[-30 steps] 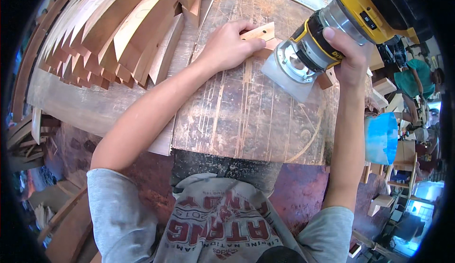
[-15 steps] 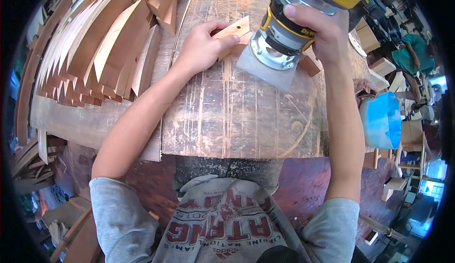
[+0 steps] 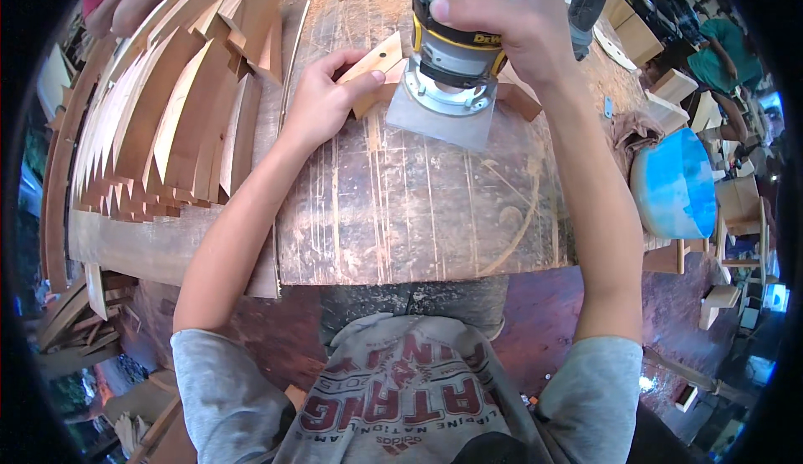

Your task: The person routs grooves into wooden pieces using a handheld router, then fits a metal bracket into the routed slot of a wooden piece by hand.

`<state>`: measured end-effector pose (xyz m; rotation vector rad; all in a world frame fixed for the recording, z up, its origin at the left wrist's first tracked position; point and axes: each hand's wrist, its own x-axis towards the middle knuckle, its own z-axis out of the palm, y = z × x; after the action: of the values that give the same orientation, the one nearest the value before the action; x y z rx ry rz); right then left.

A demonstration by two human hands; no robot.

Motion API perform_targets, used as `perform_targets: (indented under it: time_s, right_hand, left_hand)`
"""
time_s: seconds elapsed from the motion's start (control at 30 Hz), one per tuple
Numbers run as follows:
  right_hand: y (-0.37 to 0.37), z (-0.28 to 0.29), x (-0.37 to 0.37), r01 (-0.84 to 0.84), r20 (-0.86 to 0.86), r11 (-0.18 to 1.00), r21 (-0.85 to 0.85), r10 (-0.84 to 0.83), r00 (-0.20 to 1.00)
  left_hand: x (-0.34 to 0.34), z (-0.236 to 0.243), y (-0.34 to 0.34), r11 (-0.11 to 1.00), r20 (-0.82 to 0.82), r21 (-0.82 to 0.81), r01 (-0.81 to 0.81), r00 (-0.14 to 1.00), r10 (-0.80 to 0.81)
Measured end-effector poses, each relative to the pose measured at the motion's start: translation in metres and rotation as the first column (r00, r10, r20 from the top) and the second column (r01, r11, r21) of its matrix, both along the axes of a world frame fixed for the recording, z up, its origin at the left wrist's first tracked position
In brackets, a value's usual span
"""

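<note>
Left of router (image 3: pixel 456 50), curved wooden pieces (image 3: pixel 155 100)

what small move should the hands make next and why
Probably settle the router so its clear base plate sits flat on the wooden piece: the right hand holds the router over it, the left hand grips it beside the plate, and this view cannot confirm full contact.

Grey short-sleeved shirt (image 3: pixel 401 389), dark legwear (image 3: pixel 385 301).
Maroon print (image 3: pixel 376 411), large and small, covers the front; sleeves (image 3: pixel 217 384) end near the elbows; pale specks dot the legwear; left grip (image 3: pixel 324 100) and right grip (image 3: pixel 527 39) are bare.
</note>
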<state>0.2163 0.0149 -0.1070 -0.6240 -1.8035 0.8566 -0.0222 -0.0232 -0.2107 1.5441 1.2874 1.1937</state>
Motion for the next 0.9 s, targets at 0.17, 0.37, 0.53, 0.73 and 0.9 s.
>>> perform_targets:
  time_s: [0.17, 0.37, 0.53, 0.73, 0.9]
  right_hand:
    - [0.0003, 0.0033, -0.0005, -0.006, 0.019, 1.000, -0.004, 0.006, 1.000]
    - [0.0004, 0.0089, -0.0020, -0.024, 0.035, 1.000, -0.010, 0.024, 0.999]
    - [0.0015, 0.0071, -0.0009, -0.053, 0.047, 0.998, -0.038, 0.055, 0.997]
    - [0.0016, 0.0055, -0.0023, -0.100, 0.058, 0.992, -0.082, 0.105, 0.993]
    - [0.0048, 0.0037, -0.0015, -0.150, 0.065, 0.980, -0.132, 0.160, 0.985]
  left_hand:
    - [-0.0014, -0.0035, 0.0039, 0.999, 0.019, -0.007, 0.033, 0.999, -0.033]
    - [-0.0020, -0.0028, 0.0032, 1.000, -0.008, -0.004, -0.003, 1.000, 0.003]
    - [-0.0010, -0.0048, 0.0046, 1.000, 0.025, -0.024, 0.005, 1.000, -0.004]
    - [-0.0016, 0.0011, 0.0016, 0.997, -0.034, -0.073, 0.015, 0.999, -0.018]
    - [-0.0004, -0.0001, 0.0032, 0.999, -0.016, -0.046, -0.003, 1.000, 0.002]
